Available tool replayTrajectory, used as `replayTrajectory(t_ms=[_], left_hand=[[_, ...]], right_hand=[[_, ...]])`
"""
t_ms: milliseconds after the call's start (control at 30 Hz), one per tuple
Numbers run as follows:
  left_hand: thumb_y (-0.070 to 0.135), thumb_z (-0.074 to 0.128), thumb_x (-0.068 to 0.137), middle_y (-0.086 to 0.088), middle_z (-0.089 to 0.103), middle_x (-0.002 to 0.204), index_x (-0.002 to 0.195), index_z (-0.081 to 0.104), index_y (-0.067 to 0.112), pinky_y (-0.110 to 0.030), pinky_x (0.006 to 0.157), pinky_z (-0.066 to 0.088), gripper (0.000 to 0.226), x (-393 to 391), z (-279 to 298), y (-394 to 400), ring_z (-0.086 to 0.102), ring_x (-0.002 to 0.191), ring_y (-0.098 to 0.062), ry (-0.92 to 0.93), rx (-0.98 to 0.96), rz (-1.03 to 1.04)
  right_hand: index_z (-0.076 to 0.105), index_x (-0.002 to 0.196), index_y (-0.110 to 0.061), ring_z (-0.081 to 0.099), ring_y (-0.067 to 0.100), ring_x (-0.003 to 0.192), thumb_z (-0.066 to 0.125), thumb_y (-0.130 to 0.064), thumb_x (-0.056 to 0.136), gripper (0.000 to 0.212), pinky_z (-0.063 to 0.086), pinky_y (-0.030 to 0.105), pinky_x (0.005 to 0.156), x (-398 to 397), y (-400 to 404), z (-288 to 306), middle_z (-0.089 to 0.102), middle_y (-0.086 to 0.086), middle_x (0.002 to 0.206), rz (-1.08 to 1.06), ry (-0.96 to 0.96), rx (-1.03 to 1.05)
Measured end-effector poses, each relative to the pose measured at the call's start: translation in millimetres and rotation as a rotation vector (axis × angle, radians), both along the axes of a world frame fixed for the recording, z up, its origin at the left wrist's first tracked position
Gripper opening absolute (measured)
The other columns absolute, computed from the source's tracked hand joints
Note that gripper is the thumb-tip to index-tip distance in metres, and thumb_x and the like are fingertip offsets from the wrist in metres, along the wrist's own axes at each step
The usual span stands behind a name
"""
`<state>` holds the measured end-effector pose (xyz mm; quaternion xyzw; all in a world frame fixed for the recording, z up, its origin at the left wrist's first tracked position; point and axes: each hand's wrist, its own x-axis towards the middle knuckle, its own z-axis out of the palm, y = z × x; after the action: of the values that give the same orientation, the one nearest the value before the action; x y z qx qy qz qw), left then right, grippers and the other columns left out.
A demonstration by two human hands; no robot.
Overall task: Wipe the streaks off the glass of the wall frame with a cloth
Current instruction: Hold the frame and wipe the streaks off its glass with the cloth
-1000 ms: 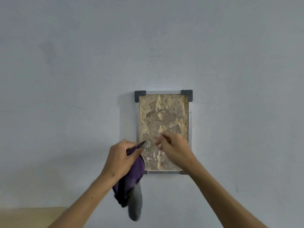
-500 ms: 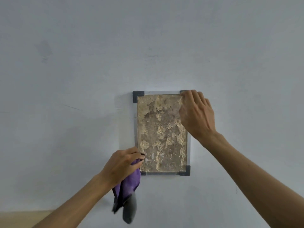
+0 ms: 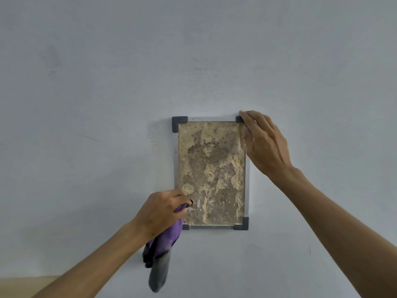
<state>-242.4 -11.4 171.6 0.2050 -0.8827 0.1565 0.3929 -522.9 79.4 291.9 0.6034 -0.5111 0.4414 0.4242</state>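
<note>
Rectangular wall frame (image 3: 175,168), dark corner caps, mottled tan glass (image 3: 211,168); left hand (image 3: 160,211) gripping purple-grey cloth (image 3: 164,248) at lower-left corner; right hand (image 3: 265,145) flat, fingers straight, on upper-right corner

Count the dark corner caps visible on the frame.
4: top-left cap fully shown; top-right cap partly under the right hand; bottom-right cap; bottom-left cap mostly behind the cloth.

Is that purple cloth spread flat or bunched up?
Bunched up: the purple and grey cloth hangs crumpled from the gripping left hand.
</note>
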Motion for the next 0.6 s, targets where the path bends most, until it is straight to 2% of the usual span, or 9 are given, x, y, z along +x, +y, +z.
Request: replayTrajectory(t_ms=[100,167,233,333,367,500,600], left_hand=[[0.025,0.075,0.091,0.012,0.072,0.092,0.098,0.077,0.021,-0.021,0.068,0.057,0.008,1,14,1,0.066,0.073,-0.005,0.215,0.054,-0.006],[0.019,0.076,0.089,0.012,0.070,0.093,0.098,0.076,0.020,-0.018,0.071,0.056,0.009,-1,11,2,0.066,0.075,-0.004,0.298,0.065,-0.007],[0.016,0.075,0.089,0.012,0.068,0.094,0.098,0.073,0.020,-0.021,0.070,0.058,0.010,-5,-2,6,0.065,0.074,-0.004,0.218,0.050,-0.001],[0.020,0.075,0.090,0.013,0.066,0.095,0.097,0.069,0.020,-0.026,0.066,0.059,0.009,-5,-10,6,0.064,0.074,-0.005,0.079,0.068,-0.007],[0.020,0.075,0.090,0.014,0.066,0.094,0.096,0.070,0.020,-0.023,0.066,0.058,0.008,-5,-6,5,0.064,0.073,-0.004,0.093,0.068,-0.006],[0.017,0.075,0.090,0.013,0.069,0.094,0.100,0.075,0.020,-0.012,0.077,0.054,0.011,-6,14,5,0.066,0.078,0.000,0.340,0.123,-0.032],[0.022,0.070,0.092,0.016,0.065,0.095,0.097,0.069,0.023,-0.018,0.069,0.057,0.005,-5,-6,5,0.062,0.072,-0.001,0.129,0.067,-0.018]], right_hand=[[0.062,0.134,-0.015,0.057,0.020,0.119,0.041,-0.022,0.107,0.035,0.060,0.040,0.075,2,3,4,0.063,-0.002,0.128,0.037,-0.031,0.006],[0.065,0.126,-0.017,0.058,0.019,0.113,0.042,-0.021,0.108,0.030,0.058,0.039,0.071,4,3,10,0.064,-0.003,0.119,0.057,-0.073,0.018],[0.067,0.122,-0.018,0.057,0.019,0.111,0.043,-0.021,0.109,0.028,0.056,0.039,0.070,5,3,17,0.063,-0.002,0.114,0.051,-0.101,0.032],[0.067,0.129,-0.022,0.053,0.021,0.110,0.047,-0.022,0.108,0.029,0.053,0.037,0.064,5,1,22,0.058,-0.001,0.110,0.025,-0.071,0.077],[0.067,0.131,-0.024,0.052,0.021,0.110,0.048,-0.021,0.108,0.030,0.051,0.035,0.062,5,1,22,0.056,-0.001,0.109,0.020,-0.054,0.090],[0.068,0.127,-0.026,0.050,0.021,0.109,0.047,-0.017,0.106,0.031,0.045,0.031,0.059,5,-1,24,0.054,0.000,0.108,0.033,-0.083,0.089],[0.069,0.125,-0.026,0.049,0.020,0.110,0.047,-0.017,0.106,0.030,0.044,0.029,0.060,9,-4,21,0.055,0.000,0.109,0.058,-0.128,0.072]])
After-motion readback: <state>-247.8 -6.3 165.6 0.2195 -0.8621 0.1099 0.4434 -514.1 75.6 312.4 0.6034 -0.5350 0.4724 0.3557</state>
